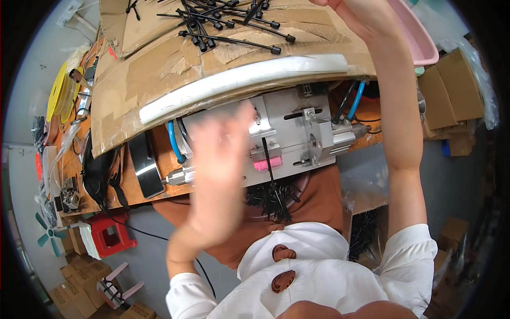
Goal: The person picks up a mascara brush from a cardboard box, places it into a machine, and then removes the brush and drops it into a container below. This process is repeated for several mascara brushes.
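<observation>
My left hand (218,159) is smeared by motion over the left part of a metal clamping fixture (289,130), and its fingers are too blurred to read. My right hand (364,16) reaches to the top edge of the head view, over the cardboard, with its fingertips largely cut off. A thin black rod (267,159) stands at the fixture's front beside a pink block (268,163). Several black rods with knobbed ends (234,42) lie in a loose heap on the cardboard (143,69). More small black parts (273,199) are gathered at my lap.
A white padded strip (244,80) runs along the cardboard's near edge. Blue air hoses (173,141) curve by the fixture. A dark phone (144,165) lies on the wooden bench, left. A pink tub (419,37) is at far right; a red stool (111,234) stands lower left.
</observation>
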The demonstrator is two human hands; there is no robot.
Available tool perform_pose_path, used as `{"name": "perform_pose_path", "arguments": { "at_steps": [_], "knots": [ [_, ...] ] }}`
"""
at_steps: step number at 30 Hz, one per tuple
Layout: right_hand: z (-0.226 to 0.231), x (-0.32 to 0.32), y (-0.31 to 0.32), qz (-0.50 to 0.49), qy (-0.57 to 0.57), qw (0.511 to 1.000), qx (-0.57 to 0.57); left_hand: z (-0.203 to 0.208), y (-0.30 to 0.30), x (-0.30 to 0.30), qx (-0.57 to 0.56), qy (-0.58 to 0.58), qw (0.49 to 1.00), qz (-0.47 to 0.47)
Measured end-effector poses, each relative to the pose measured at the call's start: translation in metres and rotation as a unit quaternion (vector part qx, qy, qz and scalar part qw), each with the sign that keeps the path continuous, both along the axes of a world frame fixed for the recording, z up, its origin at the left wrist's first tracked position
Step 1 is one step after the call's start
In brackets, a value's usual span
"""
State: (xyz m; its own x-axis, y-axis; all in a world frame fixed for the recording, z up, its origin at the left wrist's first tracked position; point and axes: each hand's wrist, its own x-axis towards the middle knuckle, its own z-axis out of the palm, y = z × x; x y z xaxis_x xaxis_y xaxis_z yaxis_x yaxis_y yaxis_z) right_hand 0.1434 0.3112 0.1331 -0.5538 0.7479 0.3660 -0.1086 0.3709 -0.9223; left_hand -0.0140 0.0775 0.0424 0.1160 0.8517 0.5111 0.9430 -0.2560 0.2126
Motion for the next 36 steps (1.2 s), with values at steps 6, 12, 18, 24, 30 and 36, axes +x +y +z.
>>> {"name": "perform_pose_path", "arguments": {
  "at_steps": [6,12,18,24,30,36],
  "knots": [
    [0.001,0.007,-0.031,-0.074,-0.07,0.99,0.096,0.034,0.133,-0.13,0.071,0.035,0.997,-0.008],
    [-0.003,0.007,-0.058,-0.019,-0.182,0.983,0.004,0.032,0.112,-0.114,0.005,-0.129,0.991,-0.039],
    [0.001,-0.001,-0.059,-0.009,-0.115,0.993,0.013,0.047,0.061,-0.118,-0.034,-0.102,0.993,0.052],
    [-0.003,0.038,-0.076,-0.084,-0.019,0.996,-0.014,0.024,-0.002,-0.055,0.058,-0.087,0.993,0.053],
    [-0.034,0.037,-0.097,-0.102,0.117,0.983,-0.095,-0.061,-0.067,0.041,-0.02,-0.104,0.994,0.04],
    [-0.049,0.067,-0.105,-0.029,0.08,0.996,0.001,-0.075,-0.065,0.065,-0.072,-0.07,0.992,0.074]
  ]
}}
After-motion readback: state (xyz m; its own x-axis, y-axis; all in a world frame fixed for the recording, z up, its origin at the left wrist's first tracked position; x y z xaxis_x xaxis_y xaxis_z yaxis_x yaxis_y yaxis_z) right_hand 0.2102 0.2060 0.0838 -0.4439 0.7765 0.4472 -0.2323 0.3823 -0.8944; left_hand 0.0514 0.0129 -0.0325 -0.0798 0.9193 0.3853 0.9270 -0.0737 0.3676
